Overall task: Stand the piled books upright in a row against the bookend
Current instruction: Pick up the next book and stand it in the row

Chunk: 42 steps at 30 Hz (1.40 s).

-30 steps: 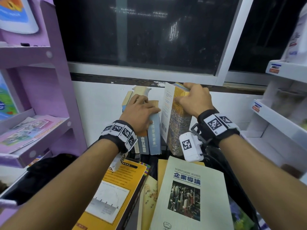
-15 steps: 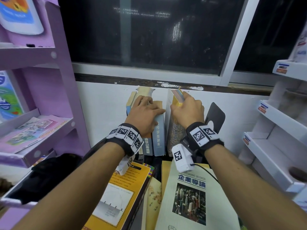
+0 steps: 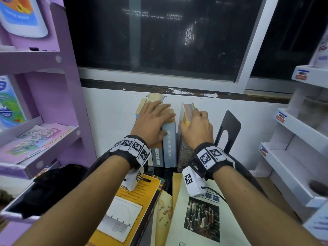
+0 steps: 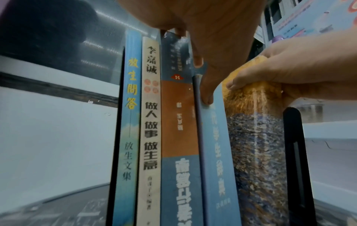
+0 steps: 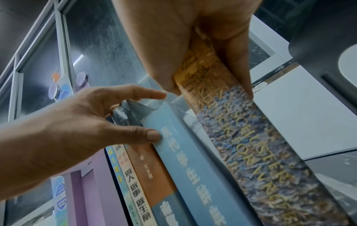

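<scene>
Several books stand upright in a row against the white wall. My left hand (image 3: 154, 121) lies over their tops with fairly straight fingers, its thumb pressing the spine of a light blue book (image 3: 169, 144) (image 4: 218, 145). Right of it stands a thick mottled gold-and-blue book (image 3: 184, 155) (image 5: 251, 137), almost touching the blue one. My right hand (image 3: 197, 125) grips its top, thumb on one side and fingers on the other. A black metal bookend (image 3: 229, 128) (image 4: 295, 152) stands just right of that book. A yellow book (image 3: 129, 210) and a pale green book (image 3: 200, 219) lie flat in front.
A purple shelf unit (image 3: 58, 103) with leaflets stands to the left, a white display rack (image 3: 292, 139) to the right. A dark window (image 3: 159, 41) sits above the wall. A black bag (image 3: 49, 189) lies at lower left. A cream book (image 3: 165, 210) lies between the two flat ones.
My right hand has brought the thick book leftward and upright against the row, closing its flared cover. The bookend has come into sight. My left hand stayed on the row.
</scene>
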Motion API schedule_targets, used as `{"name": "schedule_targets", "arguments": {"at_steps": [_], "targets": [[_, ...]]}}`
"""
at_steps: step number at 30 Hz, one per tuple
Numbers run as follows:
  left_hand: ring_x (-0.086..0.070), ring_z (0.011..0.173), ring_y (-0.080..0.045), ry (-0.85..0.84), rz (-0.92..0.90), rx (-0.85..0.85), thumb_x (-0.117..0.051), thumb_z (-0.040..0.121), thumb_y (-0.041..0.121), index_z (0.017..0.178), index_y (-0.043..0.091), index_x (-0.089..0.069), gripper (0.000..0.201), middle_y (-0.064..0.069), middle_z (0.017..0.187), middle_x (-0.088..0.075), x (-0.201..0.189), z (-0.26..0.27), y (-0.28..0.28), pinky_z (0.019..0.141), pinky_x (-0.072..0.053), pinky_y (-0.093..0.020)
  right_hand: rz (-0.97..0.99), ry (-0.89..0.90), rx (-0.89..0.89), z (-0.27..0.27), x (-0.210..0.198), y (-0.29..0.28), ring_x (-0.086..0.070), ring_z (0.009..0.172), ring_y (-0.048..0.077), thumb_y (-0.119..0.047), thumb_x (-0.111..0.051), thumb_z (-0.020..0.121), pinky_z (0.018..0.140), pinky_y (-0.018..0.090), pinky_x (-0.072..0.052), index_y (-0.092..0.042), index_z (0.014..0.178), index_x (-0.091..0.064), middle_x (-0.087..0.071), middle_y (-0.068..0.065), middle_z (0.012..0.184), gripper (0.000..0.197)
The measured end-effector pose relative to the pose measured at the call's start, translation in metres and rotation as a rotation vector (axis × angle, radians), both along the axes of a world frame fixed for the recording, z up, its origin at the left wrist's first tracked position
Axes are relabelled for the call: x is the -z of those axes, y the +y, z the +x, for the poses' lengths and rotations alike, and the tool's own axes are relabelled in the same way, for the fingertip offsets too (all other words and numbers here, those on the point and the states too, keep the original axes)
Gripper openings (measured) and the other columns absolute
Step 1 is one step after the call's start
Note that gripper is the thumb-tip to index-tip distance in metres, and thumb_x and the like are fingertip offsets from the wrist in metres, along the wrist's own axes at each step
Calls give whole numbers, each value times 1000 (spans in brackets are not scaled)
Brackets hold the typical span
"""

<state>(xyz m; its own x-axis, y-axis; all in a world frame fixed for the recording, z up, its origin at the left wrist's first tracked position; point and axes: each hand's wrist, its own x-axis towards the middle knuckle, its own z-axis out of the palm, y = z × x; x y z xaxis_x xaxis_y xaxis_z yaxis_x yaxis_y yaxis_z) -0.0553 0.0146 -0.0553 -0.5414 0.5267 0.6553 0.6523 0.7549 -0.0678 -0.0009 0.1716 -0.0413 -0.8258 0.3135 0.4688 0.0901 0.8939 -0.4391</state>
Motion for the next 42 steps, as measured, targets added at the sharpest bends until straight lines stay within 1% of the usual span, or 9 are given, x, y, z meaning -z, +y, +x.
{"name": "schedule_targets", "arguments": {"at_steps": [3,6,9,11,13,19,22,28,42], "targets": [[-16,144,-27,-25,101,-132,-79,65,49,141,32,-37,88,-1,153,-28,2,2,-6,118,-6,-46,1,-11,-20,-1,0,0,-54,106,40,-37,-52,91,88,41,-43,-8,138,-38,-43,14,130,57],[-15,144,-24,-148,247,-227,-79,60,57,146,32,-24,104,0,154,-25,5,2,-12,117,-12,-50,-5,-43,-52,1,-3,2,-52,110,38,-43,-57,87,90,40,-42,-10,138,-37,-43,13,130,64],[-22,141,-24,-300,378,-129,-85,58,49,145,30,-26,107,-1,152,-27,7,-1,-15,115,-25,-47,11,-128,-103,3,-7,11,-49,119,33,-45,-73,74,96,39,-42,-13,141,-34,-40,11,134,84],[-23,140,-23,-335,412,-81,-87,59,41,143,30,-31,102,-1,152,-27,7,-2,-14,115,-28,-43,30,-211,-142,4,-11,20,-45,124,30,-41,-84,63,98,38,-42,-14,145,-28,-39,9,138,103],[-23,140,-22,-342,417,-67,-87,60,38,141,30,-33,98,1,152,-27,6,-3,-12,115,-27,-40,33,-252,-176,5,-13,27,-43,126,29,-36,-89,58,98,38,-42,-13,146,-27,-43,10,137,110],[-25,139,-21,-337,404,-15,-87,61,33,139,30,-38,92,2,151,-31,4,0,-1,114,-27,-38,95,-240,-229,2,-13,29,-50,120,29,-34,-92,56,94,38,-44,-11,146,-24,-54,10,131,115],[-28,138,-21,-308,380,-16,-86,62,34,138,30,-38,90,3,150,-33,4,0,3,111,-30,-38,95,-203,-244,1,-11,31,-54,115,30,-34,-92,56,89,38,-45,-13,143,-30,-58,9,125,109],[-30,137,-21,-294,359,-31,-86,61,38,139,33,-37,92,4,150,-34,4,-2,2,110,-33,-40,99,-175,-251,0,-9,34,-52,121,30,-35,-88,61,94,39,-43,-15,148,-25,-55,9,135,109],[-30,138,-21,-302,393,11,-88,59,35,138,30,-40,93,2,149,-35,6,-5,2,113,-28,-38,19,-115,-277,-10,-6,36,-53,119,29,-28,-90,60,95,37,-46,-14,146,-32,-57,9,132,104]]}}
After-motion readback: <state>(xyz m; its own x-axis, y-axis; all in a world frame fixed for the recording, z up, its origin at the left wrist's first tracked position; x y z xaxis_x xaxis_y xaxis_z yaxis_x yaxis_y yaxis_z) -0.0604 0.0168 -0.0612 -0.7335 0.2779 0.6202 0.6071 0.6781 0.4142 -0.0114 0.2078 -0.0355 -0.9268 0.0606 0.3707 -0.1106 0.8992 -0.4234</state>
